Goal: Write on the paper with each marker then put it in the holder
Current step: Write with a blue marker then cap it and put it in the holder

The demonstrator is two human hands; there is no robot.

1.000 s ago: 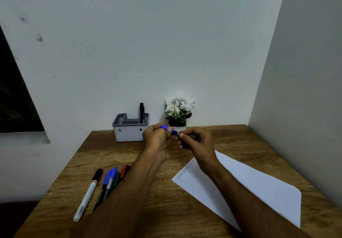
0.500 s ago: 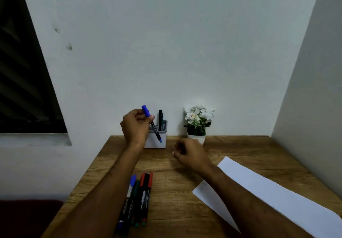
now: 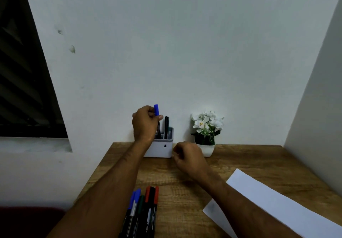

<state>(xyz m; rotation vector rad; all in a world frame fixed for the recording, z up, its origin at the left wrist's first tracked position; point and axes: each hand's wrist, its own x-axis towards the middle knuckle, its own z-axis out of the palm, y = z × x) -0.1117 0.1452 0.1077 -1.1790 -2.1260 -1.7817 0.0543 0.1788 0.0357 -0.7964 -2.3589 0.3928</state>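
My left hand (image 3: 145,124) grips a blue-capped marker (image 3: 157,113) upright, cap up, its lower end down inside the grey holder (image 3: 161,149) at the back of the table. A black marker (image 3: 166,126) stands in the holder just to the right of it. My right hand (image 3: 188,157) rests on the table beside the holder with its fingers curled and nothing in it. The white paper (image 3: 268,200) lies at the right front. Several capped markers (image 3: 144,211), blue, green, black and red, lie in a bunch near the front edge.
A small white pot of white flowers (image 3: 206,128) stands right of the holder against the back wall. The wooden table (image 3: 185,197) sits in a corner, with a wall close on the right and a dark window at the left.
My left hand carried the blue marker back from the table's middle, turned it upright and lowered its end into the holder. My right hand let go of it and dropped to the table.
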